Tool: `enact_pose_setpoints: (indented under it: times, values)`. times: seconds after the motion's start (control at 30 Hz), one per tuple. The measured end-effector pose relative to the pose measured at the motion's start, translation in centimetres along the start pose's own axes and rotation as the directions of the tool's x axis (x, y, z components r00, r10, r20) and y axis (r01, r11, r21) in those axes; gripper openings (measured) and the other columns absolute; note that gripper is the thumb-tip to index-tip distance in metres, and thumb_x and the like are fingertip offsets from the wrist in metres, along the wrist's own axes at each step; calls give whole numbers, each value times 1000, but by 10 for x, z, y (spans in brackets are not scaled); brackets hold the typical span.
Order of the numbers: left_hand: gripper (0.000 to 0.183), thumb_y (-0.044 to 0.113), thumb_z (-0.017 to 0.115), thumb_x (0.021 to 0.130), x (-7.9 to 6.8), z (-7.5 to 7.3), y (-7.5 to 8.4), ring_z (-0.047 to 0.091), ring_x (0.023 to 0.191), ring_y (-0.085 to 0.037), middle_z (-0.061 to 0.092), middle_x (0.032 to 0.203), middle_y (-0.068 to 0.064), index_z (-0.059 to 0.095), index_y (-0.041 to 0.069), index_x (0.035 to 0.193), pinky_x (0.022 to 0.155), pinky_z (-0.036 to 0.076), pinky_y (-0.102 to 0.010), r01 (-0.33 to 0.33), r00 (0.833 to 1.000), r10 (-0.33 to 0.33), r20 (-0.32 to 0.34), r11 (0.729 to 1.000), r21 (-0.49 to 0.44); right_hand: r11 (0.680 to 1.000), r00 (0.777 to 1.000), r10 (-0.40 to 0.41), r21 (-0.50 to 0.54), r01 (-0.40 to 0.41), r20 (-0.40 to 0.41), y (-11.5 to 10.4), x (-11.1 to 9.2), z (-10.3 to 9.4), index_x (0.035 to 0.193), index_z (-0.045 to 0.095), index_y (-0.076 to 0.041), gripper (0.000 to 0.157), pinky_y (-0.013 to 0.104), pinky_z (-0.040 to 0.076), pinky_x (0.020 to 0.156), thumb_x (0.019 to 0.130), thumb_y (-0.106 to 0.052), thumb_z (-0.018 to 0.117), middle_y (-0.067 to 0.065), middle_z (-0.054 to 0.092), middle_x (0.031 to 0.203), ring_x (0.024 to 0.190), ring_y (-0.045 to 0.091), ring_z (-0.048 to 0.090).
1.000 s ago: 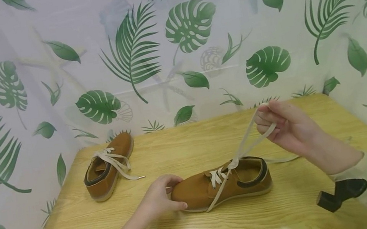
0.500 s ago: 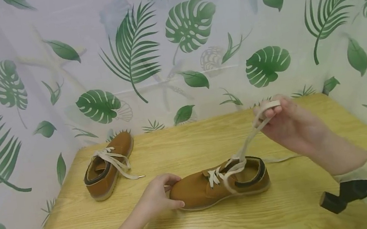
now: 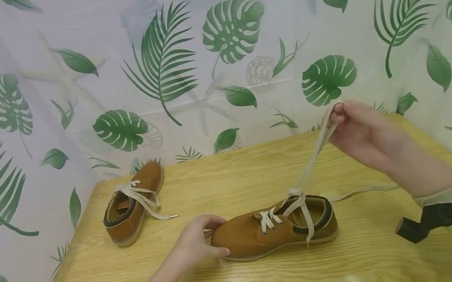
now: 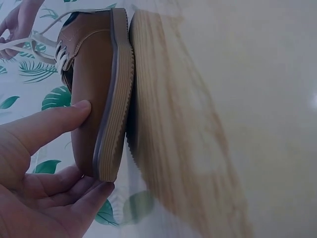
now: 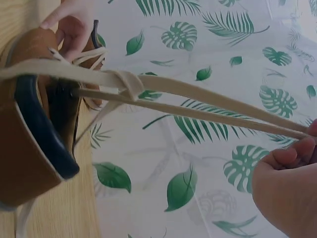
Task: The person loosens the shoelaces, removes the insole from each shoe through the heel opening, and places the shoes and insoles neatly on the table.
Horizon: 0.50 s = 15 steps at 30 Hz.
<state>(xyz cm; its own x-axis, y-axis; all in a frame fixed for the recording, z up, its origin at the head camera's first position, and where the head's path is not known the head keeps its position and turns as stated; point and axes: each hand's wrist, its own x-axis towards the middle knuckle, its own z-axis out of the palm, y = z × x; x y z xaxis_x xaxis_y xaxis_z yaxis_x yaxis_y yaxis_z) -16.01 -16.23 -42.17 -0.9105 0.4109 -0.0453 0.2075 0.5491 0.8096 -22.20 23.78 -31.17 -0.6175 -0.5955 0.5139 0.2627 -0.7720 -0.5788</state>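
Left fingers (image 4: 91, 203) partly behind shoe (image 4: 91, 74)

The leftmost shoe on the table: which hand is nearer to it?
Left. In the head view, the left hand grips the other shoe at its toe, right of the leftmost shoe; the right hand is farther right, holding up laces.

Left grip (image 3: 196, 241) round brown shoe (image 3: 238, 237), right grip (image 3: 369, 137) pinching raised lace (image 3: 317, 149), second shoe (image 3: 136, 219) well apart

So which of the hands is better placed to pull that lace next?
Probably the right hand: it pinches the lace, raised above the nearer shoe. The left hand grips that shoe's toe end, away from the lace, so seems better suited to steadying.
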Motion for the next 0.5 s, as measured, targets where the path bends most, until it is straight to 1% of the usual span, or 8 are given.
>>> enact_pose_setpoints:
  times: [0.1,0.23,0.4,0.5]
  values:
    - [63,-3,92,77,-1,0,-1,61,130,-42,64,134,-20,63,-6,133,113,56,-44,-7,1000,7,3,1000,8,999,997,-14,37,17,-81,-7,-3,-4,118,72,11,37,38,55,111,114,-3,38,20,79,110,107,29,73]
    - [62,-3,91,78,0,1,-2,61,130,-41,64,135,-20,62,-6,133,113,57,-42,-8,1000,8,7,1000,3,999,984,-35,29,41,-174,-13,-6,-6,115,73,12,37,36,57,103,114,-3,39,20,79,106,102,29,73]
    - [62,-4,91,78,0,-1,-2,61,131,-41,64,135,-19,63,-5,133,114,56,-42,12,1000,-12,-8,1000,-7,997,967,-78,-4,79,-242,-21,-7,-9,112,73,13,37,34,60,91,114,-2,40,20,78,102,95,28,73]
    - [62,-5,91,77,0,-2,-2,61,131,-41,64,135,-19,63,-5,133,114,57,-41,24,1000,-25,-19,1000,-16,995,954,-104,-25,101,-281,-24,-7,-12,110,73,14,37,33,59,86,113,0,40,20,77,99,91,28,72]
